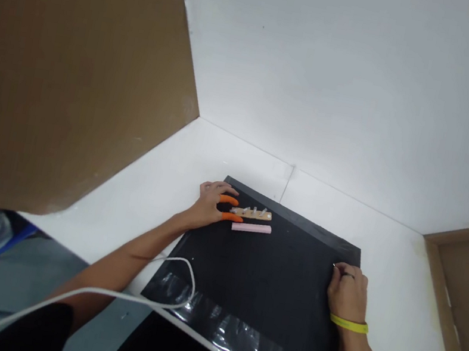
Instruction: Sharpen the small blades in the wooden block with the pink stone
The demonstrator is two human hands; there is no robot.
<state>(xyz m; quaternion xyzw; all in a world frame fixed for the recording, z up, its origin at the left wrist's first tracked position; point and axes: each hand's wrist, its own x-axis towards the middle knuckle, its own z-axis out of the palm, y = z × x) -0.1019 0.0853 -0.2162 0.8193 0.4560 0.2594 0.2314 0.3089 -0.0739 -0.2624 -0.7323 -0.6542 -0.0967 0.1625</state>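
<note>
A short wooden strip (249, 214) with several small clear pieces standing on it lies across a black mat. My left hand (210, 204) has orange covers on its thumb and index finger. These two fingers straddle the strip's left end, one at each long edge, and appear to hold it. Just below the strip is a pink bar (251, 227), close to the thumb tip. Over the mat's right edge, my right hand (348, 286) is closed in a pinch. A tiny pale tip (334, 266) shows at its fingertips, too small to identify.
The black mat (253, 275) lies on a white table (405, 290), with a shiny clear strip along its near edge. A white cable (126, 297) loops over my left forearm onto the mat. Brown boards (74, 80) and a white wall (345, 86) enclose the table.
</note>
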